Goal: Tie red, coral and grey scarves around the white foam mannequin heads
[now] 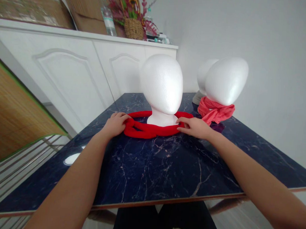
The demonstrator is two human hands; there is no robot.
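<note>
A white foam mannequin head (162, 83) stands upright on the dark blue marbled table (150, 168). Around its base lies a red scarf (164, 130) in a loose loop, twisted or overlapped at the left. My left hand (116, 123) has its fingers closed on the scarf's left end, the fingertips partly hidden by the cloth. On the other side, my right hand (194, 126) pinches the scarf's right part between thumb and fingers, close to the head's base.
At the back right, another foam head (226, 80) wears a coral scarf (215, 110), with a further white head (204, 74) partly behind it. White cabinets (66, 70) carry cardboard boxes, bottles and a flower basket (133, 28). A metal rack (26, 166) stands left of the table.
</note>
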